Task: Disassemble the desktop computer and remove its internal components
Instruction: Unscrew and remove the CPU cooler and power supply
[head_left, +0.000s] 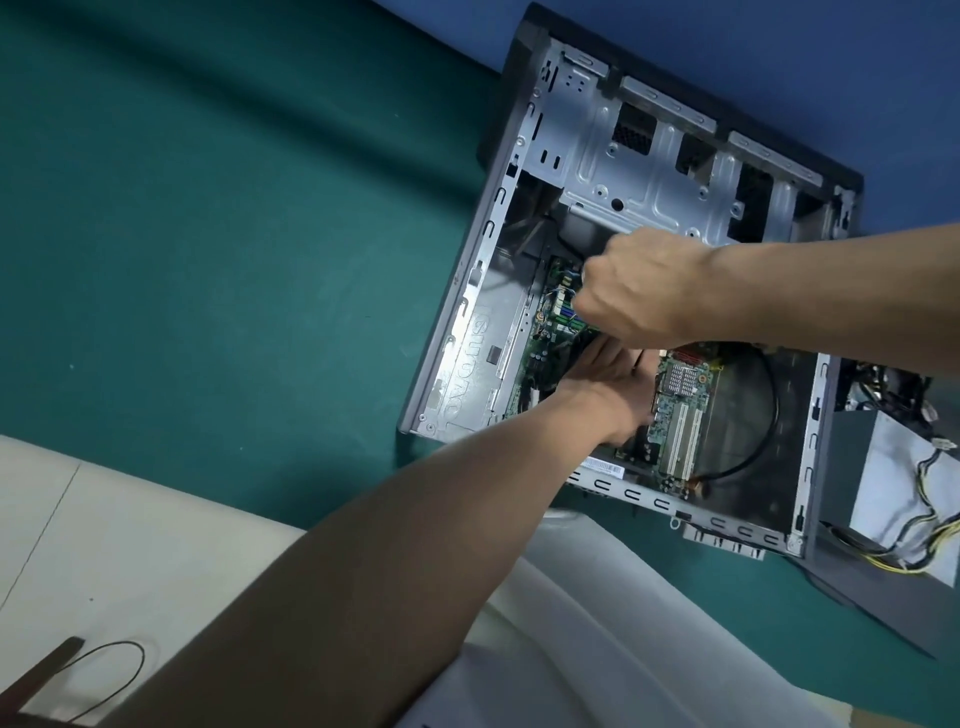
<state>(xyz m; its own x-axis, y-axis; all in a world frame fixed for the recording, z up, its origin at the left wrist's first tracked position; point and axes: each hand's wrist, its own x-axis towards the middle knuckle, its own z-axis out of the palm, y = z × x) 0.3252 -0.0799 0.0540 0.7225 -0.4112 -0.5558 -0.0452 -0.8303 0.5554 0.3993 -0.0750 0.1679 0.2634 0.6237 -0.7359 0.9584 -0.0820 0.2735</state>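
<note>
The open desktop case (519, 291) lies on its side on a green mat. Its green motherboard (680, 410) is still inside, with white slots and a small silver heatsink. My left hand (608, 379) reaches in from below, and its straight fingers rest on a black part beside the heatsink. Just above it, my right hand (639, 286) is curled in a fist around a screwdriver. Only the thin dark shaft (638, 358) shows under the fist. A black cable (769, 415) loops across the case floor.
A grey power supply (883, 467) with yellow and black wires lies outside the case at the right. White sheets (597, 623) cover the near edge. A thin black wire loop (114, 670) lies at the lower left. Green mat (234, 260) stretches left of the case.
</note>
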